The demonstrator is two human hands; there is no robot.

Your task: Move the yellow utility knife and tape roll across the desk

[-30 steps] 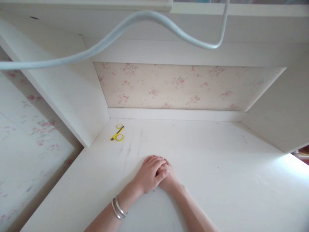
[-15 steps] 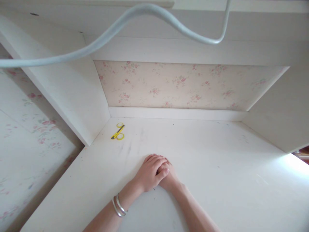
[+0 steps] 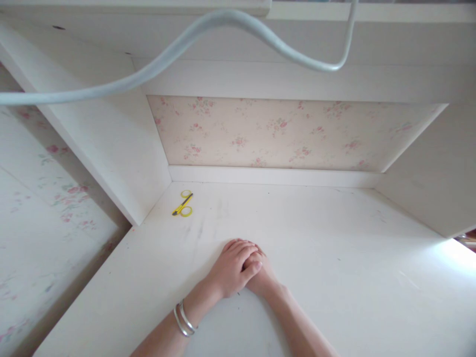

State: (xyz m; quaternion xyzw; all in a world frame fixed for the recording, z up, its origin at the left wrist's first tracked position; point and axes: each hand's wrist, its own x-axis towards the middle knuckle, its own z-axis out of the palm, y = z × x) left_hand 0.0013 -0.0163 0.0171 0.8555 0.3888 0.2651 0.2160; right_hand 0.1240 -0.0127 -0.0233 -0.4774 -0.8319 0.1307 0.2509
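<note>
My left hand (image 3: 232, 267) lies over my right hand (image 3: 262, 275) on the white desktop (image 3: 316, 297), near the middle. The left fingers are closed around the right hand, with the thumb resting across it. Most of the right hand's fingers are hidden underneath, so their pose cannot be made out. Two silver bangles (image 3: 184, 320) circle my left wrist. Farther back on the left lies a yellow and black utility knife (image 3: 183, 204), apart from both hands. Yellow rings that look like small tape rolls (image 3: 186, 211) lie against it on either side.
A pale cable (image 3: 148, 72) crosses the upper view in front of the shelf. White side panels (image 3: 111, 148) stand left and right of the desktop, and a floral-papered back wall (image 3: 238, 129) rises behind it. Bright light falls at the right edge.
The whole view has shifted very slightly downward and to the right. My hands keep the same clasped pose, and the knife and rings stay where they lie.
</note>
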